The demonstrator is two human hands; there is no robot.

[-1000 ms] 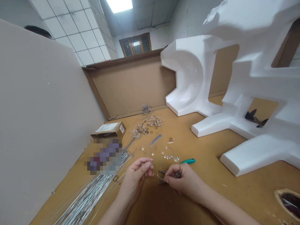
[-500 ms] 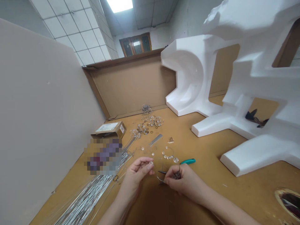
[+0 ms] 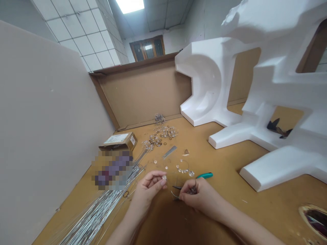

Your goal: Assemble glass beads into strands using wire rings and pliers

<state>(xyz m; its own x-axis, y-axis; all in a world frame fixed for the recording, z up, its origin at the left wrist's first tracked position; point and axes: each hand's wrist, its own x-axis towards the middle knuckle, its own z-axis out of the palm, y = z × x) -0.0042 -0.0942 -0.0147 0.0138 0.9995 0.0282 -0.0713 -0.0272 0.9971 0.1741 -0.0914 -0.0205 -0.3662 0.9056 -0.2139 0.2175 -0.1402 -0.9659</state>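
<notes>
My left hand (image 3: 153, 183) pinches a clear crystal bead (image 3: 164, 177) between thumb and fingertips. To its right, my right hand (image 3: 192, 193) is closed on a thin curved wire (image 3: 174, 195), with a small tangle of wire and bits (image 3: 193, 190) showing in its curled fingers. Pliers with a teal handle (image 3: 205, 175) lie behind the right hand, their dark tips showing at its left. Just beyond both hands, a short strand of clear beads (image 3: 182, 170) ends in a larger round crystal (image 3: 191, 173). A loose bead (image 3: 166, 167) lies near my left fingertips.
Long silvery wires (image 3: 94, 214) run along the left, beside an open small carton (image 3: 120, 141). Wire loops and rings (image 3: 166, 132) are heaped farther back, near a flat grey strip (image 3: 170, 152). White foam packing (image 3: 230, 136) stands at the right; a cardboard wall (image 3: 143, 95) closes the back.
The bead in my left fingers has turned slightly and shows more plainly. My right hand has barely moved, still closed on the wire.
</notes>
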